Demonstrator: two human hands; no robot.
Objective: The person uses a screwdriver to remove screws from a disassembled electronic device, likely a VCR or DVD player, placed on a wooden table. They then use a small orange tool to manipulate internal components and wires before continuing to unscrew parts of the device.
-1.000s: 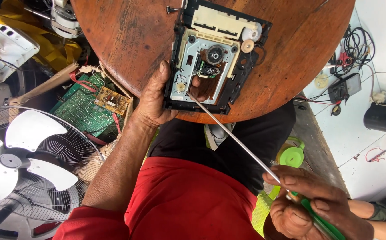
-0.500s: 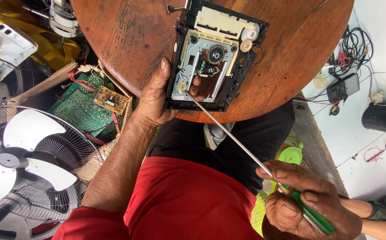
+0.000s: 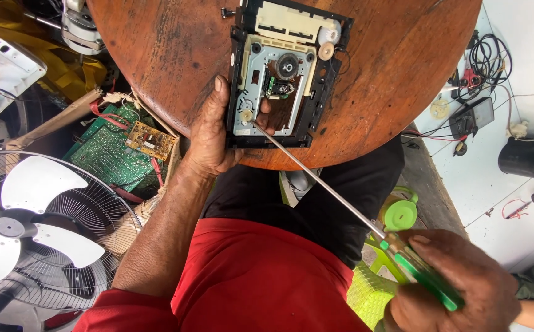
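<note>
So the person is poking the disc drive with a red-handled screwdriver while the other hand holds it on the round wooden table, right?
Not quite: the screwdriver handle is green, not red, as the head view shows. The right hand holds it, and the left hand steadies the disc drive on the round wooden table.

Black disc-drive mechanism [image 3: 282, 77] flat on table; green-handled screwdriver [image 3: 340, 200] tip on it.

- No box, bag, sticker or sign shows clearly anywhere here.
- One thing might have a screen: a small dark flat gadget [image 3: 471, 117] lies on the pale floor at the right, past the edge of the round wooden table [image 3: 168, 55]. It sits just beside a bundle of black wires [image 3: 488, 58]. Its top looks grey, but it is too small to tell if that is a screen.
</note>
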